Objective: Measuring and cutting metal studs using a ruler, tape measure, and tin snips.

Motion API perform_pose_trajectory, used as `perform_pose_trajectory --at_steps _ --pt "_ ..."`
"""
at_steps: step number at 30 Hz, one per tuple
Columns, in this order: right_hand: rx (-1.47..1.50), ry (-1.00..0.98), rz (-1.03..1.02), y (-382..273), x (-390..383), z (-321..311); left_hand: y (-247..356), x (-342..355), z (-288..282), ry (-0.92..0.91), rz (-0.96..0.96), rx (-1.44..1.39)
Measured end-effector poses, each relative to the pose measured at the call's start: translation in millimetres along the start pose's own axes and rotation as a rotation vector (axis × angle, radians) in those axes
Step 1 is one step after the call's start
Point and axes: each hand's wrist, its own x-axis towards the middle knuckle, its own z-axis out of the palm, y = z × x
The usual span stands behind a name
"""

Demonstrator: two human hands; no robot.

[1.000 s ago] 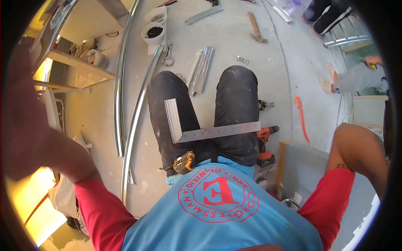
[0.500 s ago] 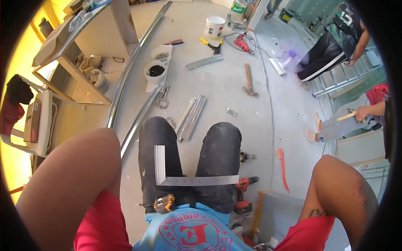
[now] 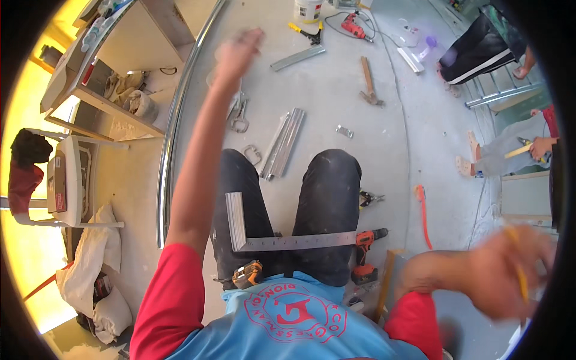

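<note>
My left hand (image 3: pixel 240 55) is stretched far forward over the floor, smeared by motion, and covers most of the white containers seen there earlier. Out at the right my right hand (image 3: pixel 507 273) is blurred too; a thin yellow strip crosses it, and I cannot make out whether it is gripped. A metal carpenter's square (image 3: pixel 294 241) rests across my thighs, its thick pale arm toward my left knee. An orange and black tape measure (image 3: pixel 247 274) sits at my waist. Short metal channels (image 3: pixel 284 144) lie in front of my knees, near a metal locking clamp (image 3: pixel 239 117).
A hammer (image 3: pixel 369 83), red corded drill (image 3: pixel 356 26) and yellow-handled tool (image 3: pixel 307 32) lie ahead. Beside my right thigh are a cordless drill (image 3: pixel 367 252) and snips (image 3: pixel 371 198). A long metal track (image 3: pixel 180 114) runs along the left. Two other people are at the right.
My left arm has swung up and forward from the left side. My right hand has come into view at the right. My view has shifted; the square stays on my thighs.
</note>
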Motion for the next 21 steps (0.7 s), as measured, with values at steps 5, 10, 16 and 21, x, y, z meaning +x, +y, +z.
perform_pose_trajectory --at_steps 5,10,16,21 --pt "-0.962 -1.087 0.472 55.2 -204.2 -104.4 -257.6 8.7 70.6 -0.584 -0.720 0.794" --pt "-1.152 -1.246 0.575 16.4 -262.0 -142.3 -311.6 -131.2 165.6 -0.582 -0.563 1.040" --pt "-1.132 -1.270 0.514 30.0 -262.5 -151.8 -311.6 -162.3 185.7 -0.147 -0.384 1.159" --pt "-1.057 -1.268 0.525 38.2 -264.5 -149.0 -333.3 -146.7 156.3 -0.119 -0.597 1.116"
